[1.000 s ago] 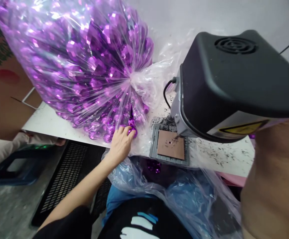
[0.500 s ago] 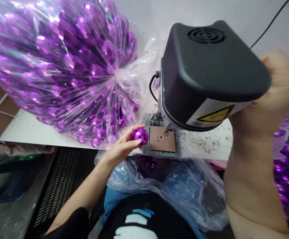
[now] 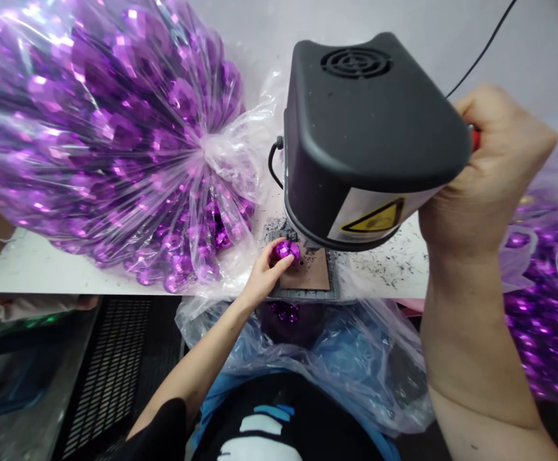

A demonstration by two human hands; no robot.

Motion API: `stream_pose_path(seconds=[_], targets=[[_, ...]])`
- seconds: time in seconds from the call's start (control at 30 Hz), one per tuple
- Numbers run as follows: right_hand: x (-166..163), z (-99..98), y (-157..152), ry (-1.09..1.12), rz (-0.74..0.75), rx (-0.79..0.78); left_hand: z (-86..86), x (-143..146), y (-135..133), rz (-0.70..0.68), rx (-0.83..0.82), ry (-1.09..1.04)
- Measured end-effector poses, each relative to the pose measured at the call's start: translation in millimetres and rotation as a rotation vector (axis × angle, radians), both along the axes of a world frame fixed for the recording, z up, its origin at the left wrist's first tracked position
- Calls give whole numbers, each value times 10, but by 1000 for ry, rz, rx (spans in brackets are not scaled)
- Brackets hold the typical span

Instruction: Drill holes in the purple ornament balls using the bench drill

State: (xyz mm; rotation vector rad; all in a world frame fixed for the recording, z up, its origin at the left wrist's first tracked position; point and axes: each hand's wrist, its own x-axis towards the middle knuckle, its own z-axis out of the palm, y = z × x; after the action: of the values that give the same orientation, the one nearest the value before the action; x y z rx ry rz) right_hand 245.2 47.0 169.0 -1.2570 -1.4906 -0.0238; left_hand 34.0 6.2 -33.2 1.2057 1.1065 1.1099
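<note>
My left hand [image 3: 264,274] pinches a shiny purple faceted ball, like a small disco ball [image 3: 287,250], between thumb and fingers. The ball is over the left part of a brown square plate [image 3: 314,272] on the grey base of a machine. Above it hangs the black machine head [image 3: 375,128], with a round vent on top and a yellow warning label. On its right side, my right hand [image 3: 492,153] is closed round a handle; only a bit of red shows, and most of the handle is hidden.
A big clear bag of purple faceted balls [image 3: 115,141] lies on the white table [image 3: 43,262] at left. Another bag of purple balls [image 3: 542,320] stands at right. Clear plastic sheeting [image 3: 379,358] covers my lap. Dark shavings litter the table. Someone's sleeve [image 3: 4,314] shows at far left.
My left hand has carried the purple ball rightward, from beside the base to over the brown plate. The view has shifted, and my right hand stays on the handle.
</note>
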Motion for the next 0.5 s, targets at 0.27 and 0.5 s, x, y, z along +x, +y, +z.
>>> stream_pose_path(seconds=[0.27, 0.5], targets=[[-9, -14, 11, 34, 30, 21, -86, 100, -20, 45, 210, 335], [3, 5, 7, -8, 15, 0, -33, 153, -78, 5, 448, 643]])
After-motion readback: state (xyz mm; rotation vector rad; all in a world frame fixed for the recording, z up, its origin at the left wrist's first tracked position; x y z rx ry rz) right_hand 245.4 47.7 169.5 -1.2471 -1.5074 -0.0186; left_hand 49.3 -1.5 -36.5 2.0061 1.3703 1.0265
